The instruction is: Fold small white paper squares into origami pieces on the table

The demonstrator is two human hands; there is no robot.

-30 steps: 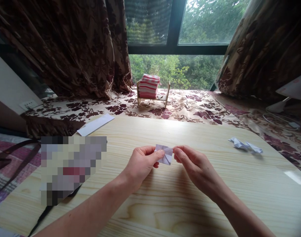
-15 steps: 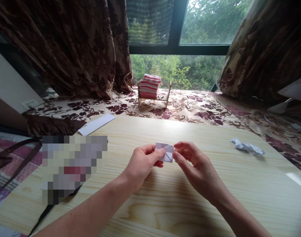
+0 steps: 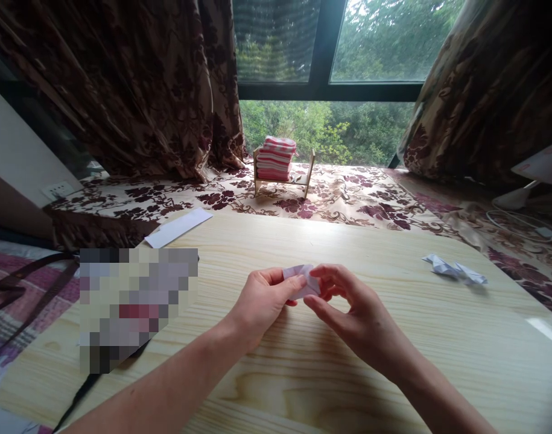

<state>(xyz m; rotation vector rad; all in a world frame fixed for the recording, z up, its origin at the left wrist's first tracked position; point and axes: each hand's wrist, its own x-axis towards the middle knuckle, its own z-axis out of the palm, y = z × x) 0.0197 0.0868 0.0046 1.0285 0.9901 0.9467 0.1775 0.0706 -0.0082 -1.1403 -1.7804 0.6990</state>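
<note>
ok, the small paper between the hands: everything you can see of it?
The small paper is white, looks thin and folded, and sits at a slant over the wooden table. The left hand pinches its left part, thumb on top. The right hand's curved fingers are at its right side, partly covering it; firm contact there can't be told.

Two hands (image 3: 263,304) (image 3: 364,310), one held paper (image 3: 310,289)

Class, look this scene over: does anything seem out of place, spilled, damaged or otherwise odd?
Yes: the pixelated patch over the left of the table. Its blocky squares hide whatever lies there. Elsewhere, I see nothing spilled or damaged; the paper in the left hand is simply folded.
</note>
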